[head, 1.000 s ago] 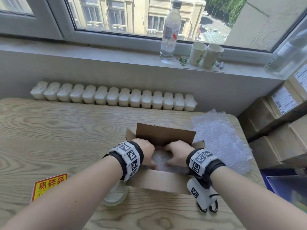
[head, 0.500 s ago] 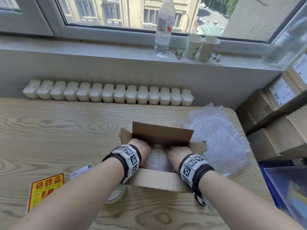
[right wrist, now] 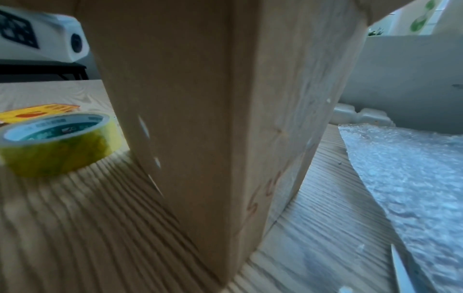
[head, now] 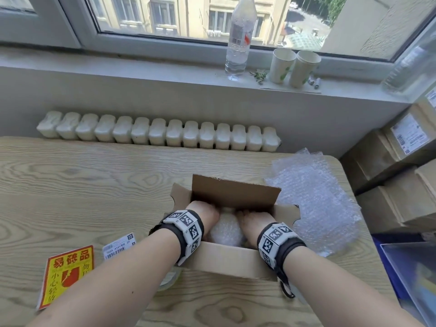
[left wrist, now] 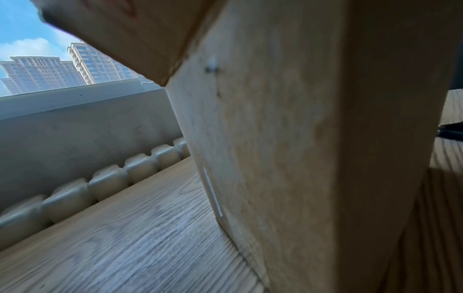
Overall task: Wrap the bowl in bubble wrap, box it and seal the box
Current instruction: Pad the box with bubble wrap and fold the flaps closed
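Observation:
An open cardboard box (head: 226, 261) stands on the wooden table, its far flap upright. Inside it lies the bowl wrapped in bubble wrap (head: 226, 231), a white rounded bundle. My left hand (head: 205, 214) holds the bundle's left side and my right hand (head: 256, 220) its right side. Both reach down into the box, and the fingertips are hidden behind the bundle and the box walls. The left wrist view shows only the box's outer wall (left wrist: 275, 138). A corner of the box (right wrist: 200, 119) fills the right wrist view.
A loose bubble wrap sheet (head: 313, 204) lies right of the box. A yellow tape roll (right wrist: 57, 142) sits near the box's front left, under my left forearm. A fragile sticker (head: 68, 272) and a barcode label (head: 119, 246) lie at the left. Cartons (head: 401, 180) are stacked beyond the table's right edge.
The wrapped bowl has sunk lower into the box. My hands have slid from its top to its two sides.

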Demonstrator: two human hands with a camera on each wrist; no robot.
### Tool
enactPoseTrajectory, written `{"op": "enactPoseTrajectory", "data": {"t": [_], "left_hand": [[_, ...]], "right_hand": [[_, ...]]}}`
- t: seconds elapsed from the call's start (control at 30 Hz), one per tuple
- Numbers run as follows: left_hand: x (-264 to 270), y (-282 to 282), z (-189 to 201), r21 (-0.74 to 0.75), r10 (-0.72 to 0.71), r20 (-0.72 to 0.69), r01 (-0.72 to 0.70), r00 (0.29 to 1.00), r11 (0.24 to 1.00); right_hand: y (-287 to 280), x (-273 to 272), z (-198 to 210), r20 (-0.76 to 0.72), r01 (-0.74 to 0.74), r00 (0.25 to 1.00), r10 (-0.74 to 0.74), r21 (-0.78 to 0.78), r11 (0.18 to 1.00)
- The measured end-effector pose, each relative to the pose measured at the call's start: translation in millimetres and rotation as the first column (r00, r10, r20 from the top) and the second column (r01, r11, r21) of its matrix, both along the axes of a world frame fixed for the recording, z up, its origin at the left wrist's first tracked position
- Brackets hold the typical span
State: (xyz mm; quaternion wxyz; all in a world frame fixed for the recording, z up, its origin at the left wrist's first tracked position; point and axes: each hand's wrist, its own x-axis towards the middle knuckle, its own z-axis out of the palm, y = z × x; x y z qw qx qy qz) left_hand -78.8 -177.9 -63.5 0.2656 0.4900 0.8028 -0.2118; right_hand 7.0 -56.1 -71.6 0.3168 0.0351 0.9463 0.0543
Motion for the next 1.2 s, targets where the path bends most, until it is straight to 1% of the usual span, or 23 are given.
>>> {"op": "enactPoseTrajectory", "data": {"t": [0.1,0.17,0.27,0.33,0.37,0.43,0.57,0.63,0.67,0.7,0.8,0.9,0.97,1.03,1.13,1.2], "left_hand": [[0,-8,15,0.057,-0.050,-0.084,0.055,0.995,0.997],[-1,-17,23,0.073,-0.101,-0.158,0.114,0.982,0.991],[-2,-28,30,0.085,-0.108,-0.229,0.131,0.967,0.988],[0,-31,33,0.113,-0.076,-0.239,0.105,0.968,0.988],[2,-31,35,0.113,-0.072,-0.240,0.102,0.968,0.988],[6,-31,37,0.047,-0.096,-0.230,0.109,0.968,0.993],[9,-30,34,-0.125,-0.157,-0.210,0.132,0.965,0.983],[10,-29,36,-0.158,-0.158,-0.191,0.129,0.969,0.979],[11,-28,38,-0.148,-0.145,-0.187,0.118,0.972,0.982],[11,-27,40,-0.120,-0.126,-0.186,0.105,0.974,0.987],[10,-27,51,-0.007,-0.022,-0.164,0.021,0.986,1.000],[8,-18,72,0.176,0.081,-0.129,-0.057,0.988,0.983],[10,-8,90,0.301,0.116,-0.129,-0.073,0.985,0.951],[12,5,106,0.411,0.143,-0.139,-0.074,0.980,0.908],[18,25,123,0.563,0.187,-0.140,-0.077,0.972,0.823],[23,39,130,0.635,0.231,-0.100,-0.117,0.968,0.764]], "right_hand": [[-1,-2,7,0.032,0.014,0.999,-0.013,-0.018,1.000],[0,-4,16,0.024,-0.010,1.000,0.010,-0.016,1.000],[0,-5,37,-0.065,-0.098,0.993,0.101,0.052,0.994],[-1,-4,50,-0.120,-0.160,0.977,0.174,0.113,0.981],[-1,-2,54,-0.120,-0.189,0.971,0.206,0.141,0.972],[-1,3,58,-0.079,-0.220,0.968,0.236,0.175,0.960],[0,7,58,0.054,-0.260,0.965,0.255,0.194,0.946],[0,7,60,0.087,-0.250,0.967,0.238,0.177,0.952],[0,7,61,0.077,-0.230,0.972,0.221,0.158,0.960],[1,7,63,0.044,-0.196,0.981,0.191,0.130,0.972],[7,8,69,-0.141,-0.039,0.989,0.036,-0.024,0.999],[19,12,84,-0.328,0.058,0.939,-0.100,-0.134,0.989],[28,16,99,-0.437,0.115,0.880,-0.183,-0.179,0.977],[40,24,114,-0.507,0.180,0.819,-0.268,-0.218,0.959],[63,40,130,-0.554,0.267,0.743,-0.375,-0.268,0.926],[79,53,137,-0.560,0.315,0.716,-0.417,-0.274,0.909]]}}
